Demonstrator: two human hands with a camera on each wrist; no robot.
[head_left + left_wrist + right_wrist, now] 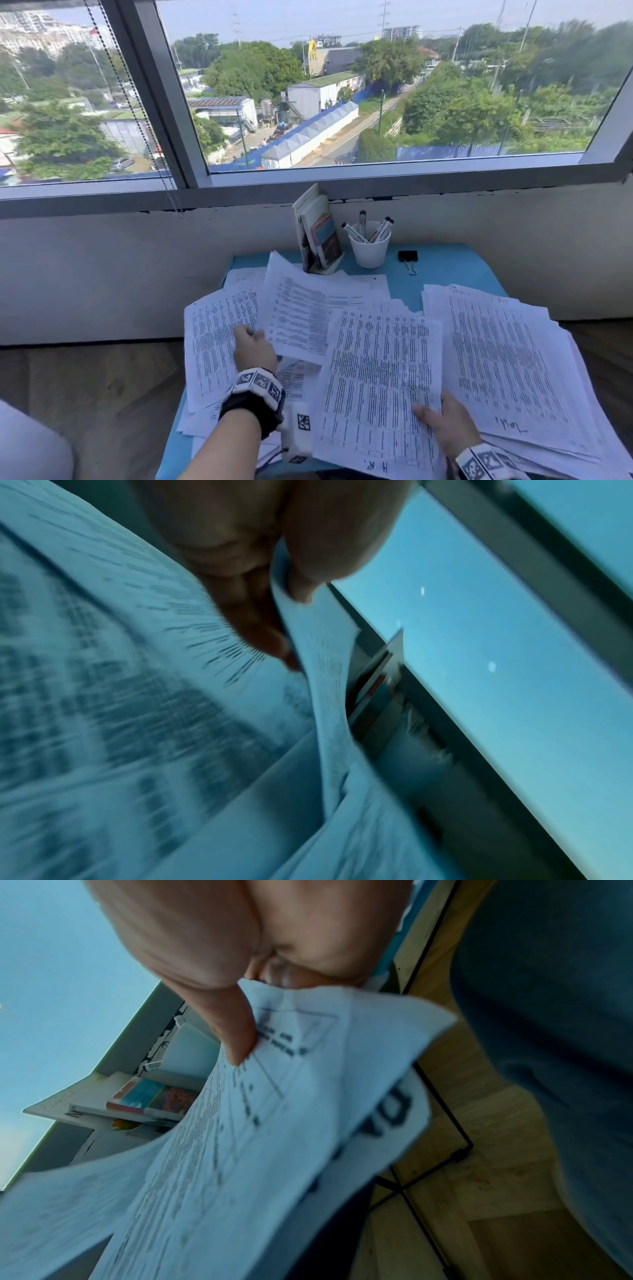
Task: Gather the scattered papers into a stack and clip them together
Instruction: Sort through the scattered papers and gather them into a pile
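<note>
Printed white papers lie scattered over a small blue table. My left hand pinches the left edge of one raised sheet; in the left wrist view thumb and fingers clamp that sheet. My right hand pinches the lower right edge of a table-printed sheet, its thumb on top; the right wrist view shows the thumb pressing that sheet. A thick pile of papers lies at the right. A black binder clip rests at the back of the table.
A white cup of markers and a small stand of books sit at the table's back, against the wall under the window. Wooden floor surrounds the table; part of a pale seat shows at lower left.
</note>
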